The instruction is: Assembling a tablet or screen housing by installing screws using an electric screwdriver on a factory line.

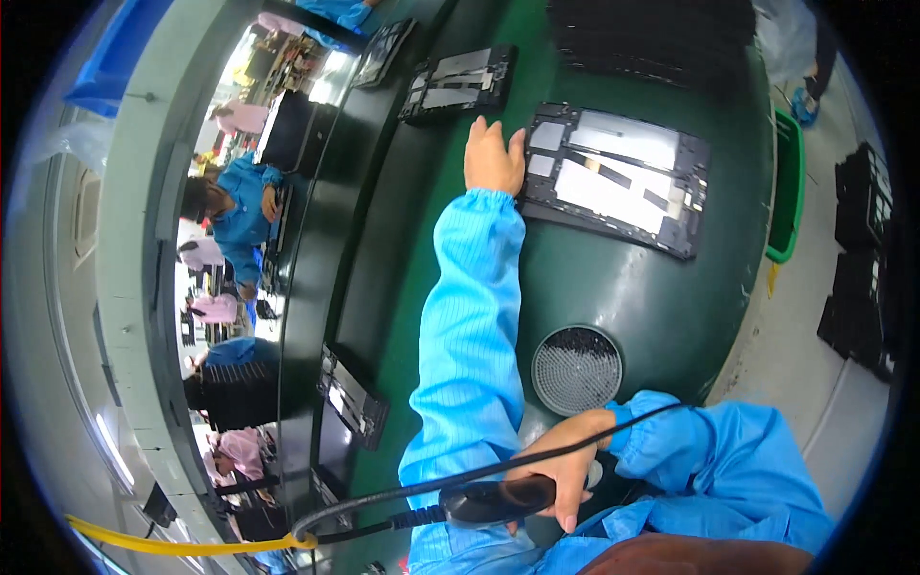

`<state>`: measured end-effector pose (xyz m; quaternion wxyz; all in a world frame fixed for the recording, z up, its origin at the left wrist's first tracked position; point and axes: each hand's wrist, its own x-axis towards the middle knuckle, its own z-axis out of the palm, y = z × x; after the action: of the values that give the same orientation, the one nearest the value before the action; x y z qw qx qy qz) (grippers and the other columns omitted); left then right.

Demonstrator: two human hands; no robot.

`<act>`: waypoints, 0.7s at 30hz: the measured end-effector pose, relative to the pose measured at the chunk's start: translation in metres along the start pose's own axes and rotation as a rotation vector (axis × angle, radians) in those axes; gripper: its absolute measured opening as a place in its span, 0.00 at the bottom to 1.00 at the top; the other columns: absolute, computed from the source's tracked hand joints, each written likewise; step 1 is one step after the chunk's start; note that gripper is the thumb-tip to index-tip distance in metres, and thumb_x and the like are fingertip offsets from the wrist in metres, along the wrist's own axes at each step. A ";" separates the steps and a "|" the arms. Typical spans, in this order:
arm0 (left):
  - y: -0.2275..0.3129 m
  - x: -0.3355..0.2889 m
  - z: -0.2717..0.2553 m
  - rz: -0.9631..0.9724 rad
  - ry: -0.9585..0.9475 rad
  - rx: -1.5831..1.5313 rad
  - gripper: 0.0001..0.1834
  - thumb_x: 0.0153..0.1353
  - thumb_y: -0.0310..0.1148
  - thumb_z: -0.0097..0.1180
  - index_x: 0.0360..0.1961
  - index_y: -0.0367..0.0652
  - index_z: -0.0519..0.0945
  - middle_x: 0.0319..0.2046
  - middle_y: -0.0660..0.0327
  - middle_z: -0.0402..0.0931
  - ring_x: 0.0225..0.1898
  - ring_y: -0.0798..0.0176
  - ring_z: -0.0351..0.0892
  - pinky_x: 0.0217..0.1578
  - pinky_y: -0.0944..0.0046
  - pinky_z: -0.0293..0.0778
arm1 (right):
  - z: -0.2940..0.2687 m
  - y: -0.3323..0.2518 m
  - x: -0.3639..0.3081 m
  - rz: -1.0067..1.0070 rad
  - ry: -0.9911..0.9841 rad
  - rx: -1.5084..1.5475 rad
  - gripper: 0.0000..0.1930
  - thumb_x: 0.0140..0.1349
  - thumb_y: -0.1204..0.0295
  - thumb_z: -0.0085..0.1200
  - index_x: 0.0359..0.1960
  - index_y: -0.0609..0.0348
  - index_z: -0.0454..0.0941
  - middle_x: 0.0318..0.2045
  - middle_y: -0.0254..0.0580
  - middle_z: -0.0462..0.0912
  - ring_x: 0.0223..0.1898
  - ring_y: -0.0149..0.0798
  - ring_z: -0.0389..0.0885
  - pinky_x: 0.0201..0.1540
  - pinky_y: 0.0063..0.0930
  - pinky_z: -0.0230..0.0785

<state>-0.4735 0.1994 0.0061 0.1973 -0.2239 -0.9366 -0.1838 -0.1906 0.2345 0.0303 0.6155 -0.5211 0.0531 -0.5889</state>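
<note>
My left hand (494, 158) reaches out over the green work surface with its fingers apart and nothing in them. It lies at the left edge of a black tablet housing (623, 179) with silvery inner panels; whether the thumb touches that edge I cannot tell. Just beyond my fingertips is a second tablet housing (460, 81). Close to my body, my right hand (567, 468) grips a black electric screwdriver (498, 501), whose cord runs from it on the left. A round tray (577, 372) with a dotted grid, partly covered by small dark screws, stands above my right hand.
More housings lie at the left, one tilted (353, 398) and one far off (385, 53). A black stack (656, 38) fills the far end. A black cable (460, 474) crosses before me. A green bin (788, 187) stands right; people in blue and pink work beyond the left opening.
</note>
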 end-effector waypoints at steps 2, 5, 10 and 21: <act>-0.014 0.022 0.017 -0.030 -0.046 0.006 0.24 0.57 0.40 0.55 0.47 0.29 0.73 0.55 0.39 0.64 0.58 0.39 0.62 0.57 0.50 0.61 | -0.009 0.001 -0.007 -0.031 -0.009 0.044 0.34 0.47 0.69 0.67 0.53 0.71 0.64 0.16 0.30 0.70 0.14 0.25 0.71 0.16 0.20 0.61; -0.038 0.051 0.037 0.019 -0.030 0.041 0.29 0.56 0.44 0.55 0.53 0.33 0.68 0.61 0.43 0.56 0.63 0.43 0.52 0.59 0.42 0.55 | -0.015 -0.002 -0.012 -0.036 -0.001 0.175 0.31 0.46 0.71 0.67 0.52 0.68 0.67 0.17 0.29 0.69 0.18 0.24 0.70 0.16 0.21 0.61; -0.047 0.070 0.025 -0.113 -0.197 0.158 0.36 0.49 0.42 0.62 0.55 0.33 0.64 0.50 0.46 0.70 0.47 0.40 0.72 0.47 0.51 0.70 | -0.026 0.000 -0.020 -0.036 0.030 0.123 0.16 0.45 0.73 0.66 0.32 0.65 0.71 0.20 0.31 0.73 0.21 0.23 0.69 0.19 0.20 0.59; -0.108 -0.074 -0.134 -0.313 -0.023 0.464 0.19 0.40 0.29 0.55 0.39 0.39 0.77 0.41 0.49 0.76 0.45 0.46 0.74 0.47 0.51 0.70 | -0.005 -0.014 -0.020 0.010 0.207 0.065 0.33 0.40 0.72 0.66 0.51 0.68 0.67 0.19 0.35 0.73 0.14 0.26 0.71 0.18 0.19 0.60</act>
<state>-0.4273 0.0263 0.0593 0.2019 -0.0276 -0.9790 0.0099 -0.2093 0.2503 0.0265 0.6262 -0.4372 0.0999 -0.6378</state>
